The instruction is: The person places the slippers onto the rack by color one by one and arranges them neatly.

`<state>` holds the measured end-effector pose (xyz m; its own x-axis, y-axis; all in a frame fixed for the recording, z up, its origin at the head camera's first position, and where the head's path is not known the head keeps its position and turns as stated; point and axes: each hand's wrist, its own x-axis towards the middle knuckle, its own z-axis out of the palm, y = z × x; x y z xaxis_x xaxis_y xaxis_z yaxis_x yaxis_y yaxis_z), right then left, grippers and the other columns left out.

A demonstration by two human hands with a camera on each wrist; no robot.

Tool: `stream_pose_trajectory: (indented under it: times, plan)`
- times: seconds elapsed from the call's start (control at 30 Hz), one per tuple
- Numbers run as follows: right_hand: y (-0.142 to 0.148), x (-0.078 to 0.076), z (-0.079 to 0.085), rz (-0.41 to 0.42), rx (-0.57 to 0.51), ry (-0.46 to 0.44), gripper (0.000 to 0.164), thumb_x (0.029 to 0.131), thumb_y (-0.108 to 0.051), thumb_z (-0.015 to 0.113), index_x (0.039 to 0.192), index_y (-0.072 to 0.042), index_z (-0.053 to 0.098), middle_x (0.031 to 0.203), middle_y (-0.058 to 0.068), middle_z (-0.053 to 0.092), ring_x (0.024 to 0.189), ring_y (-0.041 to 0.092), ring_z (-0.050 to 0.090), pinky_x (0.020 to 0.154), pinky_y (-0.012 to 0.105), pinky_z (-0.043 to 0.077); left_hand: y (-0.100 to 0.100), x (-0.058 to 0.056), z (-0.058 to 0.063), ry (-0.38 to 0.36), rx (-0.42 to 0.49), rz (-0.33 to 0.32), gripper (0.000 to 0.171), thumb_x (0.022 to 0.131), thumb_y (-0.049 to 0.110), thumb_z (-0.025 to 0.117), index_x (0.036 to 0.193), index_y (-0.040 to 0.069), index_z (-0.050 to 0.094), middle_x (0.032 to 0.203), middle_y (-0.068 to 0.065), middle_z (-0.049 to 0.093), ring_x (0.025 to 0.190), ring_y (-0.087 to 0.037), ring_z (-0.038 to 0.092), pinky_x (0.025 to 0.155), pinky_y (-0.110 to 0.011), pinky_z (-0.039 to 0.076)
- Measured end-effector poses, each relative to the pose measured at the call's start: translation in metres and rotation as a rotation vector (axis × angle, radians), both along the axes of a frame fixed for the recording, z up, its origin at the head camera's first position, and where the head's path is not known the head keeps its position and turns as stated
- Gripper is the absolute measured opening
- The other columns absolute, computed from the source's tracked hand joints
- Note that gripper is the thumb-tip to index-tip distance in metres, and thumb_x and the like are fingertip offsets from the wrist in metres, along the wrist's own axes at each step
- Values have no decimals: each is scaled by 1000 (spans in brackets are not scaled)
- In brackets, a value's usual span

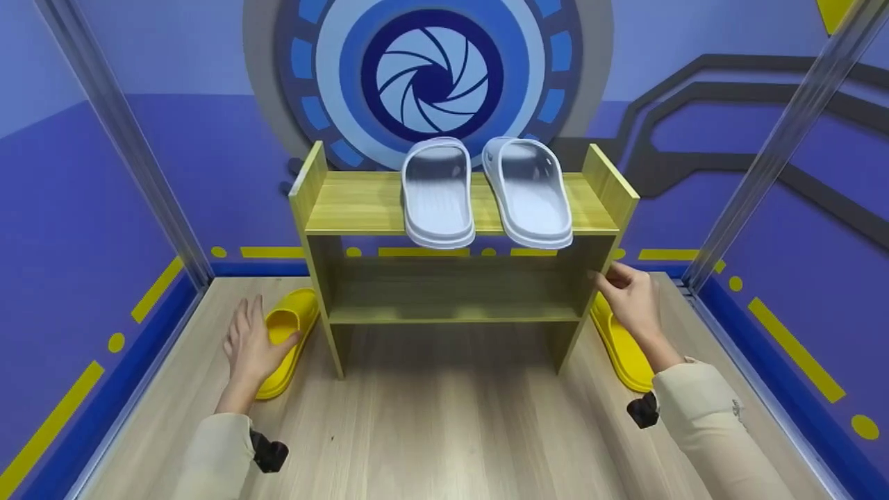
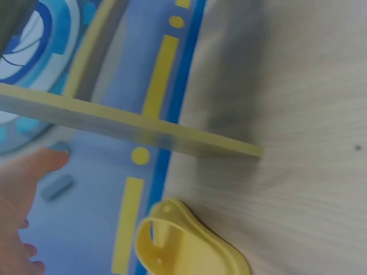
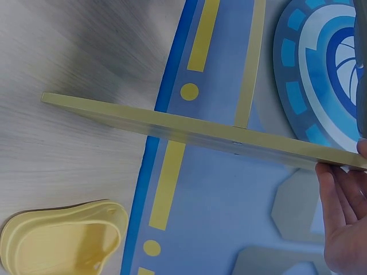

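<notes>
A two-shelf wooden shoe rack (image 1: 451,295) stands on a table (image 1: 444,430), pale grey clogs (image 1: 439,201) (a pair, side by side) on its top shelf (image 1: 358,203). The right hand (image 1: 633,302) pinches the right side panel (image 3: 189,125); the left hand's (image 1: 251,349) grip is spread near the left yellow clog (image 1: 286,368). A right yellow clog (image 1: 625,351) lies opposite.

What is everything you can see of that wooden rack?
The rack looks wooden, yellowish and grained, with an open front: two side panels rising above the upper of two shelves. It is upright between two yellow clogs. Two pale clogs rest on its top shelf, overhanging the front edge; the right hand pinches its right panel.
</notes>
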<state>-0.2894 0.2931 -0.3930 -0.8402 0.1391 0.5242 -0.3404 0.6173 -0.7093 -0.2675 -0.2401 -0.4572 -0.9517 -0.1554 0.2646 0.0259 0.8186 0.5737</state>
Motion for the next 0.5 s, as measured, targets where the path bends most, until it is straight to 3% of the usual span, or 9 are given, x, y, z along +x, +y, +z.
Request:
stream_pose_trajectory:
  times: [0.27,0.5]
  plan:
    - [-1,1,1,-9,-5,-24,27,81,-27,64,99,-7,68,81,5,65,68,11,59,62,17,45,-5,-1,-28,-113,32,45,91,77,28,65,139,-1,5,139,-29,1,123,-47,5,93,-62,2]
    - [0,1,0,17,-18,-32,28,82,-24,63,104,-6,66,87,7,65,72,13,60,65,17,46,-10,-1,-48,-108,185,105,90,79,32,63,139,0,5,138,-28,8,123,-44,10,96,-58,8]
